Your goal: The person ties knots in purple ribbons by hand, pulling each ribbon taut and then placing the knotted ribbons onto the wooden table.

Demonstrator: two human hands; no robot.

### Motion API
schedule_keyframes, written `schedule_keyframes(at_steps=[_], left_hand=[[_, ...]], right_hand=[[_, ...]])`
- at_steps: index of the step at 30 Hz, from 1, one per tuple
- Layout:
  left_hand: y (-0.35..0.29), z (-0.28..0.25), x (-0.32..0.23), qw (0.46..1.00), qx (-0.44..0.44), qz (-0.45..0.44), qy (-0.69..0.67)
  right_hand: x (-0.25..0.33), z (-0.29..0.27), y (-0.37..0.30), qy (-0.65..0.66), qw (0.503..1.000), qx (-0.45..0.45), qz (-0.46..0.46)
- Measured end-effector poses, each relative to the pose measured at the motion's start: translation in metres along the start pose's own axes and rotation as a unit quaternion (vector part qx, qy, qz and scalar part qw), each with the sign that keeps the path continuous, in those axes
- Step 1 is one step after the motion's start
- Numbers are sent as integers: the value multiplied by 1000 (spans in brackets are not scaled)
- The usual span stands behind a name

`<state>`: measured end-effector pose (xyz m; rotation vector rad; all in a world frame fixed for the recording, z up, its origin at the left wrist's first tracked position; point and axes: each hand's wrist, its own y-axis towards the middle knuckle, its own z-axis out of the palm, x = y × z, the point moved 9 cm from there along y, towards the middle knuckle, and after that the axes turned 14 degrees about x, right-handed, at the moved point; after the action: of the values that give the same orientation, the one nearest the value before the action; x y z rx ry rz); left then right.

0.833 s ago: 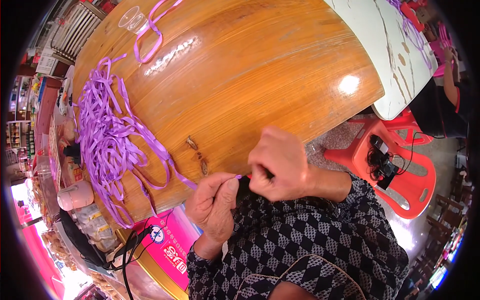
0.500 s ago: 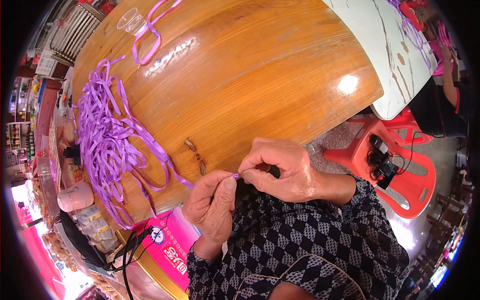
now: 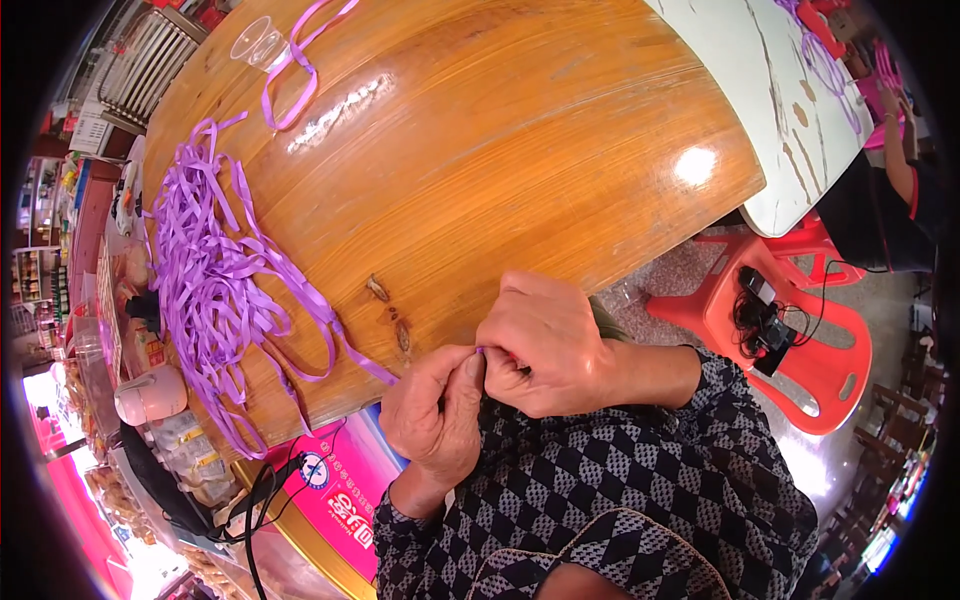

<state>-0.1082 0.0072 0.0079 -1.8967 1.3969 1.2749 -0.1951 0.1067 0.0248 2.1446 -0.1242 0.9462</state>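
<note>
Right hand [image 3: 545, 350] now curls tighter than before, its hold unclear, against the nearer left hand [image 3: 435, 415], which pinches purple ribbon [image 3: 200, 255] trailing toward the frame's upper left

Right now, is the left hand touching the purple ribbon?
Touching. The head view shows the purple ribbon running into the left hand, with a bit of purple showing at its pinch.

The person wears a long-sleeved top [image 3: 620, 465] in a black-and-grey diamond check, its collar [image 3: 640, 545] at the frame's bottom edged with thin pale piping, its patterned sleeves [image 3: 740, 430] ending short of bare hands [image 3: 550, 345].
</note>
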Motion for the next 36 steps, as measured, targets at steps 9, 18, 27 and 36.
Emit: schedule_keyframes(at_steps=[9, 18, 27, 36], left_hand=[[-9, 7, 32, 964, 66, -162, -200], [-4, 16, 36, 908, 48, -204, -364], [-2, 11, 33, 922, 31, -164, -350], [-5, 14, 27, 934, 96, -169, -298]], right_hand=[[13, -6, -2, -73, 995, -14, -62], [-46, 18, -22, 380, 867, 96, 307], [-20, 0, -1, 184, 960, 146, 155], [-21, 4, -5, 179, 965, 119, 148]])
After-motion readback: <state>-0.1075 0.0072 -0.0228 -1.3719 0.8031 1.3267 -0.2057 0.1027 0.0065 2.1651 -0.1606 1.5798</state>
